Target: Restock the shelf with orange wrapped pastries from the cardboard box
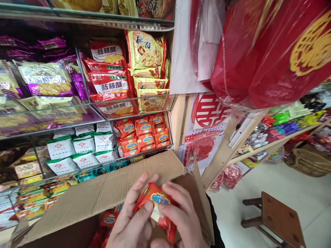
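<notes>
Head view: both hands grip one red packet (159, 201), left hand (133, 218) on its left end, right hand (182, 213) on the other, thumbs on front. Two-sided hold likely steadies it label-up. It's over the open carton (108, 187); loose red packets (107, 219) inside, left of left hand. Glass compartment (171, 129) beyond the hands: similar red packs (144, 128), stacked, labels out.

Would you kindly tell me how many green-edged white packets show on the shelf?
9 white packets: three each in the front, middle and back rows, left of the shelved red packets; others may be hidden.
</notes>
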`<control>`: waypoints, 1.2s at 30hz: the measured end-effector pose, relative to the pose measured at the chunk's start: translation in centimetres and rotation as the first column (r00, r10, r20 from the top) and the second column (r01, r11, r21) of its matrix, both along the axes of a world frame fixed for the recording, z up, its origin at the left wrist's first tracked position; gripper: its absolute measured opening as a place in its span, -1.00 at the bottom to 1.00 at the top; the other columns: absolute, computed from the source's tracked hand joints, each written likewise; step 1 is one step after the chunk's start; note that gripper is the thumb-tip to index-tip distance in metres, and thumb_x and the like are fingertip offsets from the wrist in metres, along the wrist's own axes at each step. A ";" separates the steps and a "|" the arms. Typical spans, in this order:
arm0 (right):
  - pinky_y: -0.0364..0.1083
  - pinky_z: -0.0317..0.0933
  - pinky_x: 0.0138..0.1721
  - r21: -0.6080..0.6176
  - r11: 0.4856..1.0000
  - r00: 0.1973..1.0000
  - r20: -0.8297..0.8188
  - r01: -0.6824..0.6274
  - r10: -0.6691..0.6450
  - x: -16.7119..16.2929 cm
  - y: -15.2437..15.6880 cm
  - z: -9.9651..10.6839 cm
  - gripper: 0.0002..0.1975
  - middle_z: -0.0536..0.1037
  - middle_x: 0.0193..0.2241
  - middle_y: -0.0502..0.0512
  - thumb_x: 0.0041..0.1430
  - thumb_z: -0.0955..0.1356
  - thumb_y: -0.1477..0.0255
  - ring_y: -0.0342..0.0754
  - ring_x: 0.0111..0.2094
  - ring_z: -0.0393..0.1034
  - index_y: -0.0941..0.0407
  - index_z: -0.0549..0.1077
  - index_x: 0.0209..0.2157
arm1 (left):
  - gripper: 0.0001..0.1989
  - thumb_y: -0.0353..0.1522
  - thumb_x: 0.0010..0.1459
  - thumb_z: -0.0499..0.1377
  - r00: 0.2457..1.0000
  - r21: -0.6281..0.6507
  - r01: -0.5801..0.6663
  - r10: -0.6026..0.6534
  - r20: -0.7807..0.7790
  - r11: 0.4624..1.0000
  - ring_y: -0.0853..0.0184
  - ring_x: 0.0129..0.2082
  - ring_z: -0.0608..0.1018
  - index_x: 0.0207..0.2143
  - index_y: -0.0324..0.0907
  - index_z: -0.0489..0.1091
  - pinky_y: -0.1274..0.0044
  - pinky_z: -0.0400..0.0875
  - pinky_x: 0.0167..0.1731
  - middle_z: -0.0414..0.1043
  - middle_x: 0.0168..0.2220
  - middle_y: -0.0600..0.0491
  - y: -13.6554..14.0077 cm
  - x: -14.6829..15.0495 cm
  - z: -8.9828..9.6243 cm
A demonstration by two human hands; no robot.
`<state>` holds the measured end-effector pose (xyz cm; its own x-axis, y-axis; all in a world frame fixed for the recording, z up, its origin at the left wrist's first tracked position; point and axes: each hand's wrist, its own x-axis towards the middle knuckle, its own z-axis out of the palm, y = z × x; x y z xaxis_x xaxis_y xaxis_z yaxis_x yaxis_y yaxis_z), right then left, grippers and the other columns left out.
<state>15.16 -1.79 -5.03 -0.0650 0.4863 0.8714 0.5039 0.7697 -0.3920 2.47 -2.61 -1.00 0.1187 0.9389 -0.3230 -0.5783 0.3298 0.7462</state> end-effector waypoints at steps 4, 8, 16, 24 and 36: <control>0.05 0.40 -0.12 -0.228 0.974 0.964 -0.258 0.003 -0.063 -1.0 -1.1 -1.5 -0.55 0.19 0.10 0.30 0.13 0.29 0.22 0.15 0.05 0.29 0.09 0.23 0.03 | -0.52 -0.38 -0.01 0.26 0.999 0.049 0.017 -0.019 0.032 0.999 0.17 0.13 0.35 -0.01 0.18 0.33 0.53 0.45 -0.10 0.29 0.16 0.15 0.5 -0.2 0.1; 0.01 0.44 -0.19 -0.287 0.956 0.889 -0.451 -0.057 -0.083 -1.3 -1.3 -2.4 -0.62 0.27 0.02 0.23 0.08 0.30 0.43 0.08 -0.03 0.36 0.05 0.26 -0.02 | -0.46 -0.41 -0.03 0.28 0.997 0.044 0.029 -0.032 0.066 0.999 0.18 0.08 0.41 0.00 0.20 0.31 0.53 0.47 -0.15 0.37 0.10 0.12 0.8 0.6 0.4; -0.07 0.41 -0.19 -0.229 0.972 0.926 -0.351 0.058 -0.138 0.3 -1.3 -1.6 -0.64 0.26 0.05 0.24 0.07 0.34 0.39 0.04 -0.04 0.36 0.09 0.28 -0.07 | -0.48 -0.36 -0.26 0.42 0.956 0.037 -0.081 0.088 -0.280 0.996 0.32 -0.49 0.58 -0.18 -0.05 0.38 0.59 0.52 -0.55 0.55 -0.40 0.11 1.2 3.0 2.3; -0.13 0.37 -0.21 -0.432 0.898 0.858 -0.491 -0.086 -0.154 1.0 -2.5 -3.5 -0.79 0.39 -0.12 0.11 0.03 0.26 0.61 -0.10 -0.22 0.42 0.04 0.36 -0.31 | -0.90 -0.50 -0.05 0.18 0.886 0.082 -0.085 0.113 -0.449 0.993 0.42 -0.65 0.44 -0.55 -0.16 0.33 0.63 0.45 -0.68 0.38 -0.59 0.11 7.8 1.5 5.2; -0.23 0.34 -0.25 -0.540 0.838 0.913 -0.375 -0.076 -0.159 2.9 -1.8 -7.0 -0.85 0.47 -0.22 0.02 0.01 0.29 0.57 -0.16 -0.26 0.45 0.03 0.38 -0.40 | -0.79 -0.60 0.15 0.03 0.929 0.142 -0.096 0.140 -0.344 0.985 0.57 -0.68 0.42 -0.50 -0.29 0.34 0.65 0.48 -0.53 0.39 -0.65 0.15 16.3 4.9 5.6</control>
<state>18.06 -3.58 -12.03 0.2525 0.8726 0.4180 0.2452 0.3602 -0.9001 7.42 13.69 4.61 -0.0957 0.9736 -0.2072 -0.3011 0.1701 0.9383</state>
